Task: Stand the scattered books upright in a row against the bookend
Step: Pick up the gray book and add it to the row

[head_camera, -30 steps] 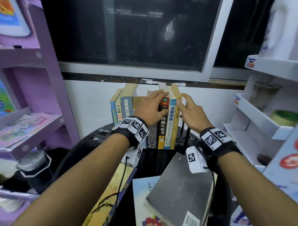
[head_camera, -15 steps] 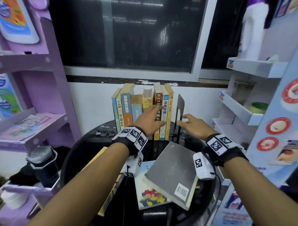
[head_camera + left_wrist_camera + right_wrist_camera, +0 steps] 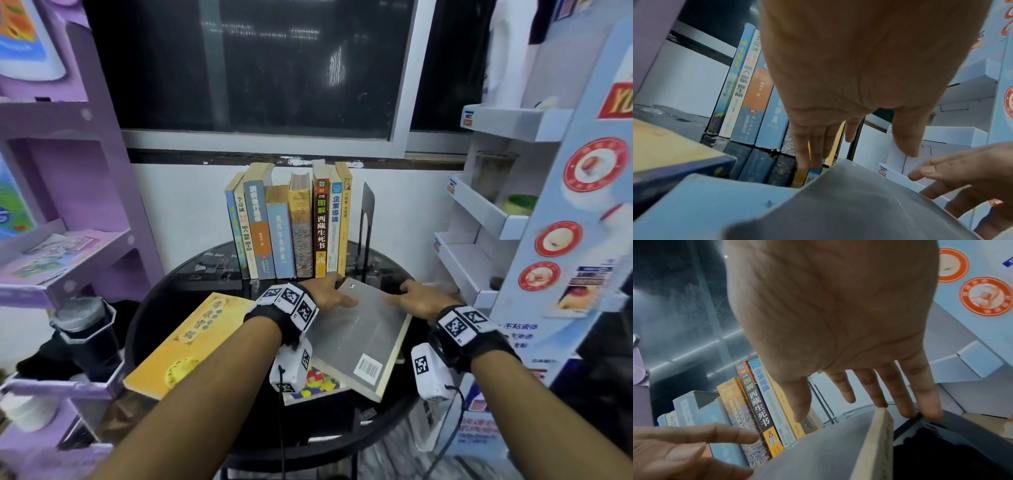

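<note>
Several books (image 3: 291, 226) stand upright in a row at the back of the round black table (image 3: 178, 291). A black metal bookend (image 3: 367, 209) stands just right of them. A grey book (image 3: 356, 335) lies flat in front, on top of a blue book (image 3: 318, 383). A yellow book (image 3: 191, 339) lies flat to the left. My left hand (image 3: 334, 296) reaches over the grey book's far left corner, fingers straight (image 3: 809, 162), thumb above the cover. My right hand (image 3: 411, 298) hovers at its far right edge with fingers (image 3: 908, 412) extended down past the edge. Neither hand clearly grips it.
A purple shelf unit (image 3: 68, 240) stands close on the left, with a dark bottle (image 3: 85, 329) below it. White display shelves (image 3: 479, 219) crowd the right side. Small dark clips (image 3: 215, 263) lie on the table left of the row. A wall and window are behind.
Both hands left the upright row and came down and back to the grey book lying flat. The row and bookend now stand untouched.
</note>
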The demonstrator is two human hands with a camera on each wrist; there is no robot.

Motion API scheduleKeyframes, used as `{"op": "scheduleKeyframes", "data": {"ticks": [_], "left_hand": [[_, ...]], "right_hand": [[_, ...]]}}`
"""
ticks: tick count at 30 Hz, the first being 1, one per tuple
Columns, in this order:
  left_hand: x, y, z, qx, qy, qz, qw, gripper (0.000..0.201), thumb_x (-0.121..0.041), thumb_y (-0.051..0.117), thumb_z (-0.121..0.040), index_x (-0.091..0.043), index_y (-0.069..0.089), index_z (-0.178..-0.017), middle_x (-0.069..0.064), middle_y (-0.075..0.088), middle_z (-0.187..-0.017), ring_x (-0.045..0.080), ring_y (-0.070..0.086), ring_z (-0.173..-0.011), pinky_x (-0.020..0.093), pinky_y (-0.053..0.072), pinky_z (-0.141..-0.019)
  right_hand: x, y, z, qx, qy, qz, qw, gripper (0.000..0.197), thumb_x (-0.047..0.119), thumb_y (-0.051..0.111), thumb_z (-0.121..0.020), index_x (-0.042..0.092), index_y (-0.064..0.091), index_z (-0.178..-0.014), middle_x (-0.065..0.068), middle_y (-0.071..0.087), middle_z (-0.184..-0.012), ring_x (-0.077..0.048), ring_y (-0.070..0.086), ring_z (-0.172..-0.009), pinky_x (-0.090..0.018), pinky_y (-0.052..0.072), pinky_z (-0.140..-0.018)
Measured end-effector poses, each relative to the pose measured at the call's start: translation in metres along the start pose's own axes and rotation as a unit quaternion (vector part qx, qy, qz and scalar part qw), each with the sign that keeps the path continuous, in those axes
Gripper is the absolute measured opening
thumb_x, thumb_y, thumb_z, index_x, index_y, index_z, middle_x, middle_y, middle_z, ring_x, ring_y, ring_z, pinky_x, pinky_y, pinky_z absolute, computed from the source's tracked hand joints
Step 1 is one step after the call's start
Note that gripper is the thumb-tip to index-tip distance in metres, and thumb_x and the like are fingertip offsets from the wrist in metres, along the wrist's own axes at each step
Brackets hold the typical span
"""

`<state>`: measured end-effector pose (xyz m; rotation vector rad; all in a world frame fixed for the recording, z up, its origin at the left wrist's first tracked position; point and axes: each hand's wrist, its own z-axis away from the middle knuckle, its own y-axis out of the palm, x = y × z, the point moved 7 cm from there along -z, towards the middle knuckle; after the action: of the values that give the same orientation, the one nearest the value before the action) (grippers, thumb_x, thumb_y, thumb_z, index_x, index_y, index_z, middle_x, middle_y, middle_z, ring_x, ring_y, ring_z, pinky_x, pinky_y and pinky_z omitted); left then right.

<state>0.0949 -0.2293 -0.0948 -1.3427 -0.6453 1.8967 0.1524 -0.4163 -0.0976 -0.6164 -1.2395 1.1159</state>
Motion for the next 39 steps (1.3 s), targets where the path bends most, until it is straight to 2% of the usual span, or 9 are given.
{"op": "scheduleKeyframes", "data": {"ticks": [3,5,9,12,15,19,26,34,39], "left_hand": [[0.004,0.011,0.0,0.019,-0.025,0.007,0.999,0.072,-0.045,0.064,-0.086,-0.016,0.032,-0.143,0.008,0.048,-0.14,0.026,0.048,-0.125,0.042,0.037,-0.109],[0.005,0.014,0.0,0.015,-0.036,-0.015,0.999,0.075,-0.048,0.061,-0.087,-0.018,0.027,-0.146,0.007,0.047,-0.141,0.026,0.048,-0.125,0.037,0.037,-0.107],[0.007,0.016,0.0,0.005,-0.043,-0.042,0.998,0.074,-0.047,0.06,-0.088,-0.019,0.026,-0.147,0.009,0.044,-0.143,0.026,0.046,-0.126,0.033,0.036,-0.101],[0.008,0.017,0.0,-0.004,-0.049,-0.032,0.998,0.076,-0.047,0.062,-0.087,-0.02,0.024,-0.148,0.008,0.044,-0.143,0.026,0.046,-0.125,0.032,0.036,-0.097],[0.007,0.019,0.001,-0.004,-0.05,-0.026,0.998,0.073,-0.043,0.062,-0.087,-0.02,0.025,-0.146,0.008,0.045,-0.14,0.026,0.047,-0.123,0.032,0.036,-0.096],[0.008,0.022,0.001,-0.004,-0.054,-0.024,0.998,0.074,-0.038,0.064,-0.087,-0.02,0.023,-0.146,0.01,0.045,-0.14,0.028,0.048,-0.123,0.038,0.038,-0.101],[0.011,0.023,-0.001,-0.042,-0.036,-0.01,0.998,0.078,-0.037,0.071,-0.082,-0.021,0.028,-0.145,0.009,0.048,-0.138,0.027,0.051,-0.121,0.036,0.041,-0.1],[0.013,0.022,-0.002,-0.064,-0.019,0.012,0.998,0.081,-0.034,0.075,-0.078,-0.021,0.03,-0.144,0.008,0.046,-0.139,0.027,0.049,-0.123,0.04,0.041,-0.104],[0.012,0.016,-0.002,-0.076,-0.004,0.04,0.996,0.087,-0.03,0.079,-0.075,-0.021,0.029,-0.145,0.007,0.044,-0.141,0.026,0.047,-0.125,0.042,0.04,-0.107]], "right_hand": [[-0.005,0.005,0.004,0.009,0.005,0.005,1.0,0.071,0.053,0.054,-0.091,0.01,0.036,-0.144,-0.011,0.043,-0.146,-0.028,0.044,-0.129,-0.031,0.04,-0.091],[-0.006,0.006,0.004,0.005,0.002,0.004,1.0,0.068,0.053,0.057,-0.089,0.009,0.041,-0.139,-0.011,0.048,-0.14,-0.027,0.048,-0.124,-0.032,0.04,-0.095],[-0.007,0.009,0.006,0.008,-0.001,-0.006,1.0,0.056,0.049,0.064,-0.087,0.01,0.051,-0.125,-0.009,0.057,-0.126,-0.024,0.054,-0.11,-0.031,0.041,-0.088],[-0.007,0.011,0.008,0.002,0.0,-0.01,1.0,0.051,0.046,0.067,-0.085,0.01,0.054,-0.119,-0.009,0.059,-0.121,-0.025,0.056,-0.109,-0.032,0.044,-0.089],[-0.008,0.013,0.007,-0.005,0.004,-0.019,1.0,0.056,0.046,0.071,-0.082,0.01,0.053,-0.121,-0.009,0.059,-0.122,-0.026,0.056,-0.111,-0.034,0.045,-0.093],[-0.01,0.013,0.009,-0.015,0.008,-0.036,0.999,0.055,0.045,0.073,-0.08,0.009,0.054,-0.118,-0.009,0.059,-0.118,-0.025,0.056,-0.108,-0.032,0.046,-0.087],[-0.012,0.016,0.008,-0.052,-0.005,-0.078,0.996,0.043,0.04,0.079,-0.076,0.011,0.059,-0.1,-0.008,0.065,-0.11,-0.025,0.06,-0.1,-0.034,0.049,-0.086],[-0.011,0.013,0.012,-0.083,0.01,-0.105,0.991,0.062,0.036,0.082,-0.075,0.006,0.054,-0.122,-0.01,0.059,-0.123,-0.026,0.055,-0.113,-0.033,0.043,-0.09],[-0.007,0.005,0.012,-0.106,0.011,-0.12,0.987,0.064,0.03,0.086,-0.07,0.003,0.057,-0.12,-0.012,0.06,-0.121,-0.027,0.056,-0.112,-0.032,0.046,-0.091]]}}
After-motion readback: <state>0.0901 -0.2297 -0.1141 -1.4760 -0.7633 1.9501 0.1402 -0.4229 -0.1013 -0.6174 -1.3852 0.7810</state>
